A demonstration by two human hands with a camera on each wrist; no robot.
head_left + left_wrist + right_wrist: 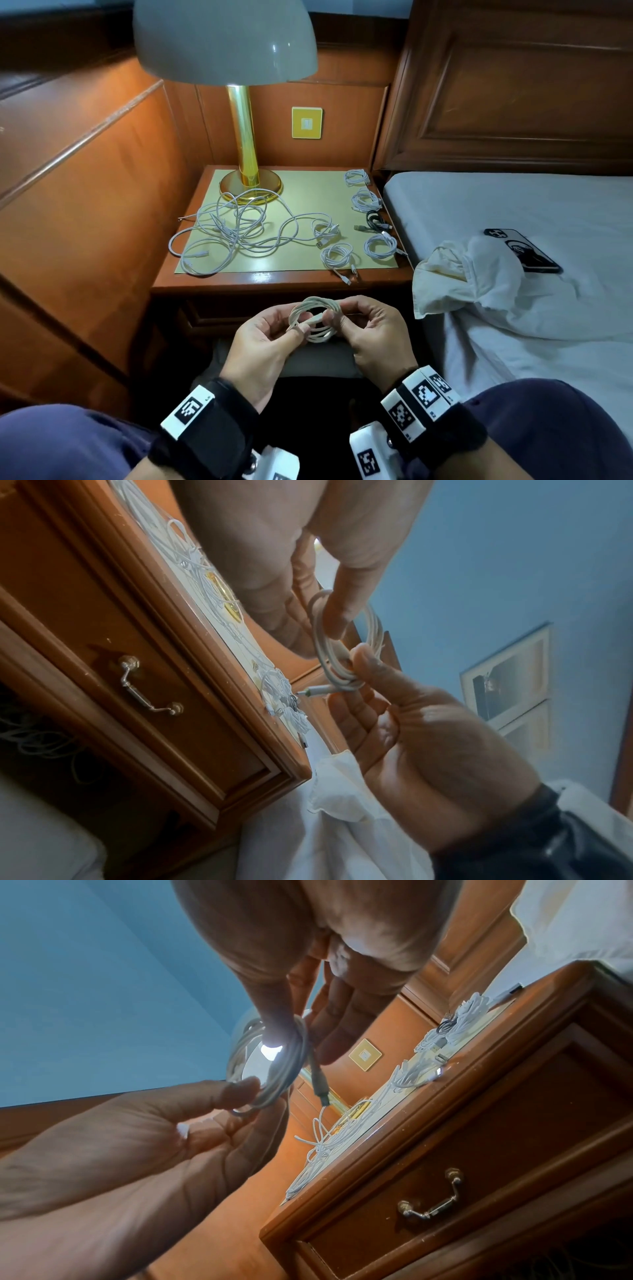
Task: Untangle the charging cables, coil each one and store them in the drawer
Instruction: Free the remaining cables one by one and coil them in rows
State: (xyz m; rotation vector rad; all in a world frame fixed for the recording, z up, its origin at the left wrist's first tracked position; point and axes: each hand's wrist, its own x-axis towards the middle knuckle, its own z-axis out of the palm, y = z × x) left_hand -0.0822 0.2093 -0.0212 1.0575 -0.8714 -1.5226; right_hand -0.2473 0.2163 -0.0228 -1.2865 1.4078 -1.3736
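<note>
A wooden nightstand stands between an orange-brown panelled wall and a bed (513,212) with a white sheet and a dark carved headboard. Its tabletop (274,279) carries a pale yellow mat (308,192); a lamp (239,137) with a brass stem and grey dome shade stands at the back edge, left of centre. A yellow switch plate (307,122) sits on the wall behind. The drawer (479,1191) under the tabletop is closed, its metal handle (431,1202) hanging at the front.

On the left half of the mat lies one loose tangle (233,233) of white cables, sprawling from the lamp base to the front-left corner. Six finished coils lie flat: four along the right edge, three white and one black coil (375,221), and two white ones near the middle front.

A seventh coil (313,318), white, is held in front of the tabletop's front edge, below its level. Its ring faces up toward the head camera, and one plug end lies across the ring, running left to right. The left hand (263,346) pinches the ring's left side; the right hand (370,329) pinches its right side, thumb and fingers closed on the strands.

On the bed lie a crumpled white cloth (462,274) and a phone (522,250).
</note>
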